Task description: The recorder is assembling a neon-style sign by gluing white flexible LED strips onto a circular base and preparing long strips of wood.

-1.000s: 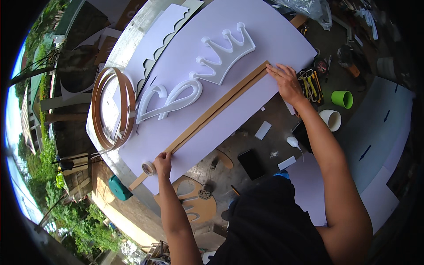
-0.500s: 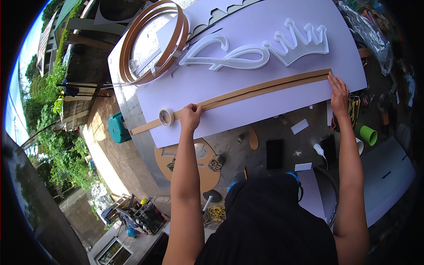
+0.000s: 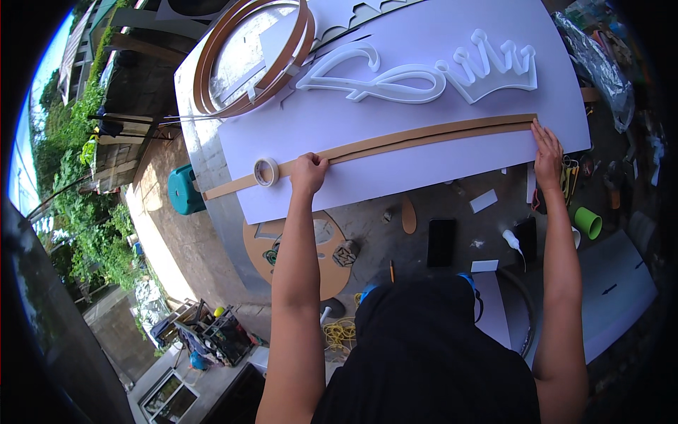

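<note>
Two long, narrow brown strips (image 3: 424,137) lie side by side on a large white sheet (image 3: 381,177), with a thin dark gap between them. One runs on to the left, past the sheet's edge. My left hand (image 3: 309,173) is closed on the strips left of their middle, its fingertips partly hidden. At their far right end, my right hand (image 3: 548,154) rests with fingers stretched out and fingertips on the strips. A roll of whitish tape (image 3: 266,162) sits on the longer strip, just left of my left hand.
Beyond the strips lie a white crown-shaped piece (image 3: 494,81), a white looped script piece (image 3: 417,97) and brown banded hoops (image 3: 200,71). Nearer me are a black phone (image 3: 441,243), a green cup (image 3: 587,222), a pencil (image 3: 392,271) and a round brown board (image 3: 332,279). A green stool (image 3: 182,189) stands left.
The whole view has shifted slightly. Both hands keep nearly the same places on the strips, and the tape roll stays beside my left hand.
</note>
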`<control>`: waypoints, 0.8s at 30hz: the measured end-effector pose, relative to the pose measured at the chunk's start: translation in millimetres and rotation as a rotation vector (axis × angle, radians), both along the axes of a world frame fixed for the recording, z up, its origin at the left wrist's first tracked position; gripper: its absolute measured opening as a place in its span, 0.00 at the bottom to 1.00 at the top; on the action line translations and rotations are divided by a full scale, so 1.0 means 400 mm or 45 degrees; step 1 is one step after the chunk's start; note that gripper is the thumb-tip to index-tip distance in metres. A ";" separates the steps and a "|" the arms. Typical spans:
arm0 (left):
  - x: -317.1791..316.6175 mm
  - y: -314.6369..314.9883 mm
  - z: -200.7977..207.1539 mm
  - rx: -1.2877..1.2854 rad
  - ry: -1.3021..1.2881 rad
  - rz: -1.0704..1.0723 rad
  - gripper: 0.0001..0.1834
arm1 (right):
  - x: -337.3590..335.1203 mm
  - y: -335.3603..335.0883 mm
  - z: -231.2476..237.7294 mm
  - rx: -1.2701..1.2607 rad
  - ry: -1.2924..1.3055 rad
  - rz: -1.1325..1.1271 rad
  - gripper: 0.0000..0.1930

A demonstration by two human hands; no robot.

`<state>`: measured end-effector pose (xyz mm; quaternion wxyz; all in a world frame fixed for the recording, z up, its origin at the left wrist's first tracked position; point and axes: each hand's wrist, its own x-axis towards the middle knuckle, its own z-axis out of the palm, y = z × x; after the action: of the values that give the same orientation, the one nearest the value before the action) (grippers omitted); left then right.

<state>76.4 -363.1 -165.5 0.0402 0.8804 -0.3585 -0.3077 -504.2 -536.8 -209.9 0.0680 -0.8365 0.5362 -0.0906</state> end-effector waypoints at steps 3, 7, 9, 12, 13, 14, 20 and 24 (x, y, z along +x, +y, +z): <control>0.008 0.006 0.000 -0.013 -0.001 -0.007 0.14 | 0.005 -0.002 -0.005 -0.012 -0.003 -0.006 0.36; 0.001 -0.003 0.004 -0.020 -0.034 -0.029 0.14 | 0.003 -0.008 -0.009 -0.003 -0.002 -0.016 0.36; 0.006 -0.008 0.000 -0.037 -0.012 -0.029 0.14 | -0.005 -0.014 0.001 -0.009 0.013 -0.011 0.36; 0.003 -0.021 -0.002 -0.046 0.021 -0.042 0.15 | -0.012 -0.011 0.016 -0.037 0.008 -0.008 0.36; 0.005 -0.025 -0.009 -0.063 0.036 -0.073 0.16 | -0.011 -0.007 0.025 -0.040 -0.006 -0.014 0.35; 0.027 -0.010 -0.016 -0.099 0.026 -0.115 0.16 | 0.007 -0.009 0.024 -0.050 -0.021 -0.019 0.35; 0.035 -0.009 0.020 -0.028 0.077 -0.050 0.13 | 0.046 0.011 0.020 0.000 -0.123 -0.080 0.29; 0.037 -0.009 0.003 -0.071 0.167 -0.054 0.13 | 0.035 0.018 0.033 -0.008 -0.142 -0.117 0.27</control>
<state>91.3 -366.8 -164.2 0.0814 0.8493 -0.3820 -0.3553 -490.2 -529.7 -196.9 0.0909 -0.8048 0.5691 -0.1417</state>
